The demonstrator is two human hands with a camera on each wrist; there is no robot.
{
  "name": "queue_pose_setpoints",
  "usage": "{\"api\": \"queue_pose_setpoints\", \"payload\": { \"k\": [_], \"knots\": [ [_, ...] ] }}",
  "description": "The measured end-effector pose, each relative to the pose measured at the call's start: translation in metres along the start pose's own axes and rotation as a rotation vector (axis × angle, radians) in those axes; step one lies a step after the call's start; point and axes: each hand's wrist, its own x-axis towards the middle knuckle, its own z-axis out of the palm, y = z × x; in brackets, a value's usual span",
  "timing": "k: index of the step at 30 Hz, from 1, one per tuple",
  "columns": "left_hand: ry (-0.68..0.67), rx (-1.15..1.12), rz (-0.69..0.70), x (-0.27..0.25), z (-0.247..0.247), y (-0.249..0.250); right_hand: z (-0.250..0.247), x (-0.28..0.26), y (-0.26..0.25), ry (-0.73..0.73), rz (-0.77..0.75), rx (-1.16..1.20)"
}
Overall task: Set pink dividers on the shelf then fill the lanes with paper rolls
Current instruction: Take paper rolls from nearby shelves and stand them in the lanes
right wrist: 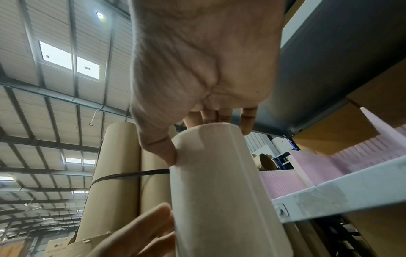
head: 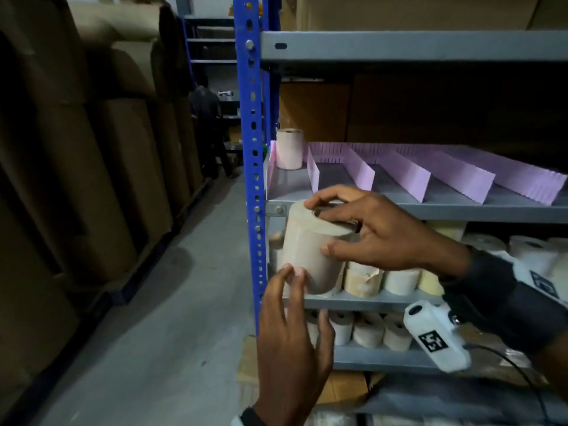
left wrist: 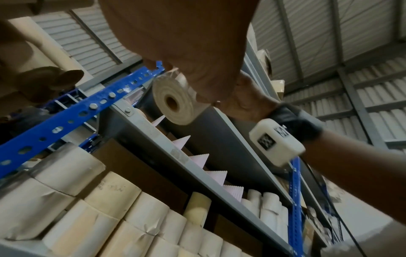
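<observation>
Right hand [head: 378, 238] grips the roll [head: 313, 247] by its top end, just before the shelf [head: 399, 207] edge. Left hand [head: 292, 327], fingers loose, touches its base. Lift clear of the lip, set upright in the leftmost lane behind the thin serrated pink dividers [head: 408, 176]. Roll: smooth cylinder, hollow core.

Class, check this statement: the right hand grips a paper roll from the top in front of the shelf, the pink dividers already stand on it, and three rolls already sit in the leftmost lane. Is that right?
Not quite. Only one roll sits in the leftmost lane, at the back; the head view shows it. The rest holds: the right hand grips the paper roll from the top, and the pink dividers stand on the shelf.
</observation>
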Motion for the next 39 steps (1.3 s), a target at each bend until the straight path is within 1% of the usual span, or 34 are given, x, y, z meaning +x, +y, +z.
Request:
{"api": "queue_pose_setpoints", "payload": {
  "k": [3, 5, 8, 13, 17, 21, 28, 35, 39],
  "knots": [
    [-0.133, 0.126, 0.079, 0.001, 0.012, -0.006, -0.001, 0.027, 0.007, 0.002, -0.003, -0.07],
    [-0.24, 0.229, 0.061, 0.009, 0.02, -0.011, -0.002, 0.043, 0.014, 0.015, -0.027, -0.092],
    [-0.33, 0.312, 0.001, 0.026, 0.032, -0.016, -0.005, 0.065, 0.024, 0.017, -0.047, -0.149],
    [-0.319, 0.353, -0.029, 0.058, 0.053, -0.034, -0.017, 0.099, 0.046, 0.021, -0.058, -0.212],
    [-0.298, 0.347, -0.048, 0.078, 0.067, -0.046, -0.024, 0.126, 0.065, -0.012, -0.061, -0.239],
    [-0.285, 0.359, -0.066, 0.089, 0.08, -0.053, -0.023, 0.145, 0.079, -0.045, -0.065, -0.264],
    [-0.312, 0.375, -0.066, 0.1, 0.094, -0.068, -0.022, 0.165, 0.097, -0.079, -0.028, -0.27],
    [-0.33, 0.396, -0.064, 0.116, 0.102, -0.082, -0.031, 0.187, 0.104, -0.183, 0.01, -0.377],
    [-0.37, 0.455, -0.048, 0.12, 0.112, -0.094, -0.034, 0.203, 0.113, -0.25, 0.08, -0.447]
  ]
}}
